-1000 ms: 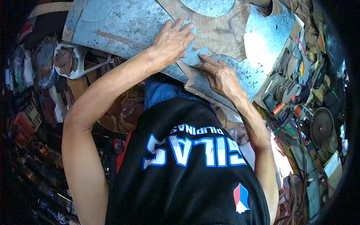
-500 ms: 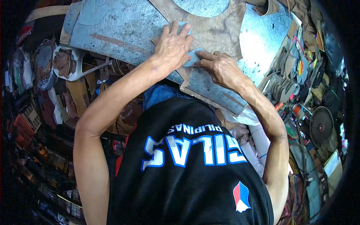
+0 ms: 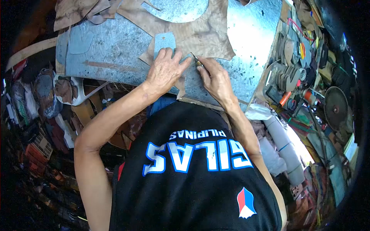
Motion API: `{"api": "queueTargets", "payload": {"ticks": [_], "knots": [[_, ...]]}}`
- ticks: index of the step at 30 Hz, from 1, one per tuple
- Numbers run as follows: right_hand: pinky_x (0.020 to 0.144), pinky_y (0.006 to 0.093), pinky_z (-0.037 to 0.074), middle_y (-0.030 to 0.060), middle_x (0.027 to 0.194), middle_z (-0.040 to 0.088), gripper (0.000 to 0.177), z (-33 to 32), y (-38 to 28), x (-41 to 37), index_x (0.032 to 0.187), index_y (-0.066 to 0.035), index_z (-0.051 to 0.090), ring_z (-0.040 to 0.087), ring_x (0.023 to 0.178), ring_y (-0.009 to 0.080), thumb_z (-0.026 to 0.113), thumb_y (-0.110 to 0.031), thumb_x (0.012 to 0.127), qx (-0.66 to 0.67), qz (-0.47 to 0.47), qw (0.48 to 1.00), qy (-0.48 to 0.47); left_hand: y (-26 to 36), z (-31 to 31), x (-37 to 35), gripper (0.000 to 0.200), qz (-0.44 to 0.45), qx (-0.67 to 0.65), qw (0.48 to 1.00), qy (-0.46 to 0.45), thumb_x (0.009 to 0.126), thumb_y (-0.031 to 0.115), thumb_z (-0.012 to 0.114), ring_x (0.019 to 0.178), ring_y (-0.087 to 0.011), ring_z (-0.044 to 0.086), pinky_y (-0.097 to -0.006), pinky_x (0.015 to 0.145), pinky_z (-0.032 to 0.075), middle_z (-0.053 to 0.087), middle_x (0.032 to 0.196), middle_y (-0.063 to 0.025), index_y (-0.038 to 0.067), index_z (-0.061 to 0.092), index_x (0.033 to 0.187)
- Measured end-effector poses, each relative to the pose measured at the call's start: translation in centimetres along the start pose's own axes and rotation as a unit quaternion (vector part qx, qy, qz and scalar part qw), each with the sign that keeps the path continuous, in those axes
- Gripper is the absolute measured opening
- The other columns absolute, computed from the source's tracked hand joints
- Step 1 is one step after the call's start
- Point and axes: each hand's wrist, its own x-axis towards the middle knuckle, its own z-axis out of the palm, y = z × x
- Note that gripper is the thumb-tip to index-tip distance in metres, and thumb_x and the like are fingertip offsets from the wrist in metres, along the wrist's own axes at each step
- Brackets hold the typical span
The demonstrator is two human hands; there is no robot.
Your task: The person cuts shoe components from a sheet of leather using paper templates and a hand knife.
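A brown leather sheet [image 3: 192, 36] with a large curved cutout lies on the metal-topped table [image 3: 111, 46]. On it rests a light blue-grey template [image 3: 165, 39] with a small hole near its top. My left hand [image 3: 166, 69] presses down on the template's lower part, fingers spread, hiding some of it. Just to the right, my right hand [image 3: 216, 79] grips a slim knife [image 3: 197, 61], its thin tip at the leather beside the template. A narrow leather strip [image 3: 180, 87] sticks out below my left hand.
Leather scraps [image 3: 75, 11] lie at the table's back left. Stacked cut pieces [image 3: 287, 79] and orange-handled tools [image 3: 285, 99] sit beyond its right edge. A white plastic chair [image 3: 79, 92] stands at the left, and a round disc [image 3: 336, 106] is at the far right.
The view has shifted, showing more of the table's back. My right hand has moved away from the template's edge, and a knife now shows in it. My left hand stays on the template.
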Motion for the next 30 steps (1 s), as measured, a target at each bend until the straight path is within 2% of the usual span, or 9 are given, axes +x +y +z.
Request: {"api": "queueTargets", "payload": {"ticks": [2,4,12,14,16,21,30], "knots": [[0.072,0.0425,0.054,0.0176,0.1,0.065,0.029,0.2,0.2,-0.1,0.117,-0.004,0.064,0.065,0.084,0.0378,0.061,-0.01,0.089,0.005,0.018,1.0,-0.01,0.0,0.0,0.1,0.039,0.022,0.017,0.999,0.02,0.085,0.014,0.057,0.097,-0.0264,0.053,-0.0387,0.087,0.04,0.054,0.117,-0.014,0.016,0.058,0.123],[0.071,0.0427,0.055,0.0172,0.1,0.065,0.029,0.2,0.4,-0.1,0.117,-0.004,0.064,0.065,0.084,0.0378,0.062,-0.01,0.089,0.002,0.019,1.0,-0.014,-0.1,-0.1,0.2,0.045,0.027,0.023,0.999,-0.009,0.084,0.013,0.056,0.098,-0.0268,0.053,-0.038,0.087,0.04,0.054,0.117,-0.0135,0.018,0.056,0.129],[0.069,0.0439,0.054,0.0157,0.099,0.064,0.028,0.5,0.1,0.1,0.116,-0.005,0.064,0.065,0.082,0.0376,0.061,-0.01,0.088,-0.016,0.008,1.0,-0.013,0.0,0.1,0.3,0.045,0.029,0.052,0.998,-0.012,0.085,0.014,0.056,0.098,-0.0265,0.053,-0.038,0.088,0.039,0.053,0.117,-0.0131,0.018,0.056,0.13],[0.068,0.045,0.054,0.0168,0.097,0.064,0.027,0.7,-0.4,0.0,0.115,-0.005,0.064,0.065,0.082,0.0382,0.06,-0.011,0.089,-0.055,0.024,0.998,-0.01,0.1,0.0,0.3,0.046,0.031,0.053,0.998,-0.006,0.085,0.014,0.056,0.098,-0.0264,0.053,-0.0381,0.088,0.039,0.053,0.117,-0.0131,0.018,0.056,0.13],[0.068,0.0453,0.054,0.0173,0.097,0.063,0.027,0.7,-0.3,0.1,0.114,-0.005,0.064,0.065,0.081,0.0385,0.059,-0.011,0.089,-0.059,0.025,0.998,-0.022,0.2,-0.4,0.5,0.046,0.027,0.054,0.998,-0.035,0.085,0.014,0.055,0.098,-0.0264,0.053,-0.0383,0.087,0.039,0.053,0.117,-0.0134,0.019,0.056,0.131],[0.068,0.0467,0.054,0.0185,0.097,0.063,0.026,0.2,-0.1,-0.4,0.114,-0.005,0.064,0.065,0.081,0.0395,0.058,-0.01,0.089,-0.052,0.019,0.998,-0.035,0.1,-0.5,0.5,0.046,0.028,0.046,0.998,-0.037,0.085,0.013,0.056,0.097,-0.0267,0.053,-0.0385,0.087,0.04,0.053,0.117,-0.0137,0.018,0.057,0.13],[0.07,0.0466,0.052,0.0173,0.104,0.063,0.024,0.8,-1.0,-2.0,0.114,-0.005,0.063,0.064,0.084,0.0413,0.058,-0.011,0.09,-0.039,0.091,0.995,-0.019,0.1,-0.5,0.6,0.046,0.044,0.057,0.997,-0.022,0.084,0.012,0.056,0.092,-0.0266,0.055,-0.0386,0.084,0.041,0.054,0.114,-0.0136,0.018,0.058,0.129]]}}
